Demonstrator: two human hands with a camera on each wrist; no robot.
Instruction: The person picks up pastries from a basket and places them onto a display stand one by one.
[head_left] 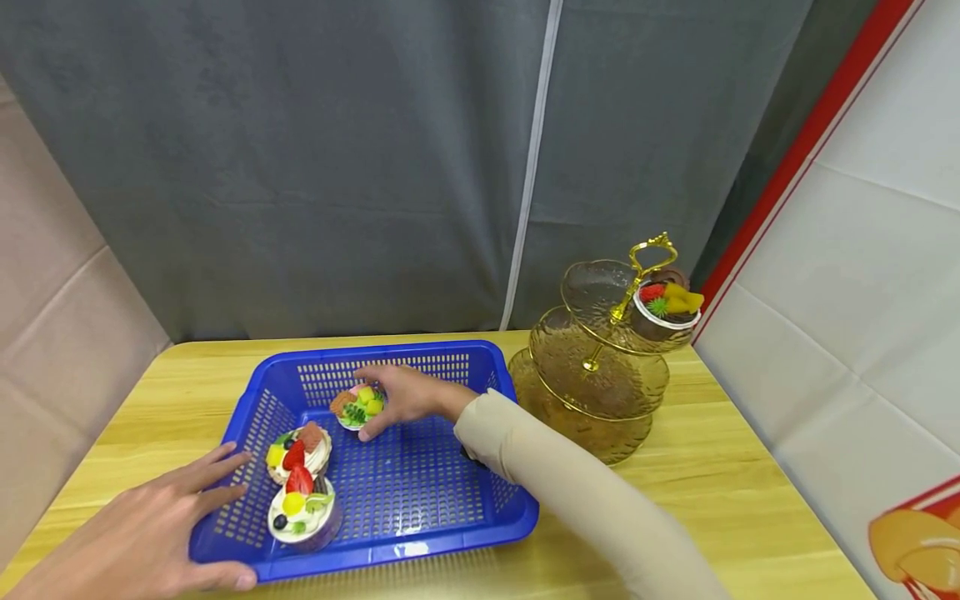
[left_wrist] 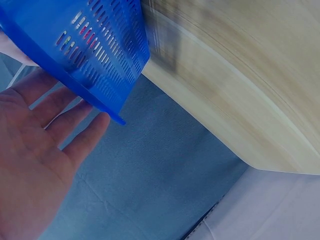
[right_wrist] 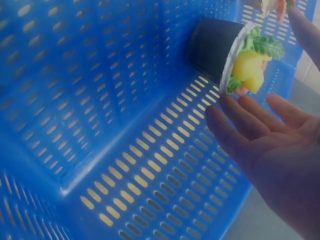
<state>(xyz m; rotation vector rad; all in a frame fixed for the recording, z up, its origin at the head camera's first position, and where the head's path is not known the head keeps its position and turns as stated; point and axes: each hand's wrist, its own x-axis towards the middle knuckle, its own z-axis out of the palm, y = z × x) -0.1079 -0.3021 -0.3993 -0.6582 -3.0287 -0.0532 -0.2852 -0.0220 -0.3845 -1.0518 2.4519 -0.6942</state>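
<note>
Fingers spread, my left hand (head_left: 161, 512) rests along the left rim of a blue plastic basket (head_left: 420, 550), its thumb at the front corner. In the left wrist view, that hand's fingers (left_wrist: 82, 135) lie fairly straight against the rim. Inside the basket, my right hand (head_left: 408, 392) reaches over a toy cupcake (head_left: 362, 407) with green and yellow topping. The right wrist view has this cupcake (right_wrist: 215, 47) in a dark cup, the fingers (right_wrist: 235, 120) beside its pale rim and the hand loosely spread. Two fruit-topped cupcakes, one whitish (head_left: 318, 450) and one in front (head_left: 315, 529), sit at the basket's left side.
A three-tier amber glass stand (head_left: 600, 392) with a gold handle (head_left: 654, 250) stands right of the basket. On its top tier sits a dark cupcake (head_left: 667, 310) with fruit. A grey curtain (head_left: 337, 183) hangs behind the wooden table (head_left: 720, 467).
</note>
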